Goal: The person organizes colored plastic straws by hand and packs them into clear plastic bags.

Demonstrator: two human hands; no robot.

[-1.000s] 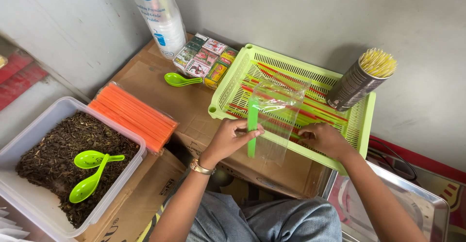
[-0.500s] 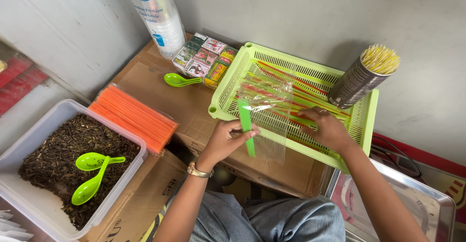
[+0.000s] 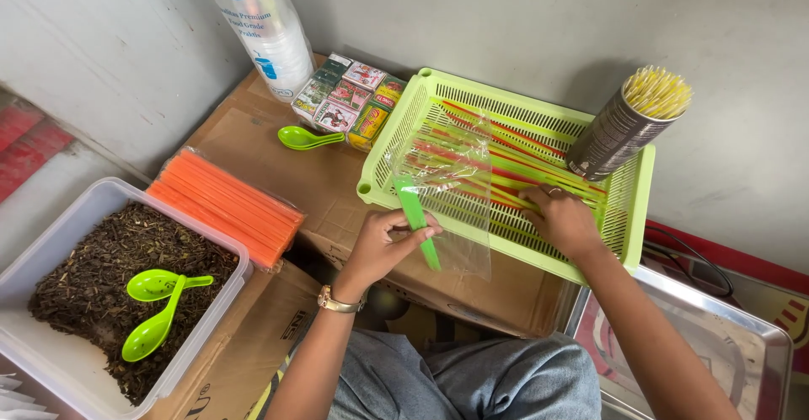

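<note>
My left hand [image 3: 383,243] pinches the clear bag [image 3: 447,192] with its green spoon [image 3: 417,218] at the basket's [image 3: 628,209] seven o'clock edge, so I should hold it open while my right hand [image 3: 560,218] grabs straws [image 3: 506,167].

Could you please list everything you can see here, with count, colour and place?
clear plastic bag: one, see-through, held over the basket's near edge
green spoon in bag: one, green, inside the bag
basket: one, lime green, on the cardboard, holding red, yellow and green straws
cylinder of sticks: one, dark with yellow tips, basket's far right corner
small packets: several, multicoloured, left of basket
loose spoon: one, green, on cardboard
orange straws: one pack, left
tub: one, clear, dark dried leaves, two green spoons
stacked cups: one sleeve, white, rear
metal tray: one, right
left hand: holds bag
right hand: in basket
</note>
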